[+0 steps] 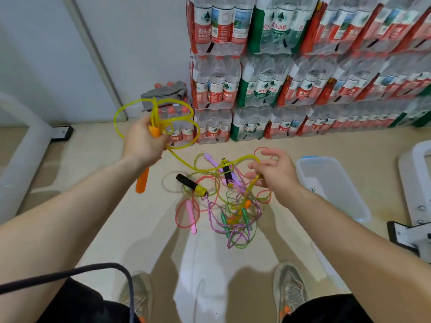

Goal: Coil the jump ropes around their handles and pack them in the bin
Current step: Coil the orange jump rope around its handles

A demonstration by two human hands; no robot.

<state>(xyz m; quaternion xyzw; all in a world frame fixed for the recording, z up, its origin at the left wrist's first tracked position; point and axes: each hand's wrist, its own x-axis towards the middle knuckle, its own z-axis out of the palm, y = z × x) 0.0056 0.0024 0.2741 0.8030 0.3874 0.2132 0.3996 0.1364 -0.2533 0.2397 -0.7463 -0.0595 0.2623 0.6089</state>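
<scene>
Now left hand (143, 143) fingers (163, 139) curl round the orange handle (142, 183); right hand (277, 174) fingers (256, 164) pinch the yellow rope (205, 168).

Yellow rope (153, 110) translucent glossy plastic, tube-like. Orange handle (142, 180) smooth plastic, slight sheen. Black handle (185, 180) matt, foam-looking, with shiny yellow plastic collar. Pink handle (191, 217) smooth plastic. Purple cord (210, 209) braided, textile look. Bin (335, 183) frosted see-through plastic. Bottle packs (217, 89) clear glossy film wrap, printed labels. Grey cloth (170, 90) soft, matt. Floor (105, 183) smooth, matt
</scene>
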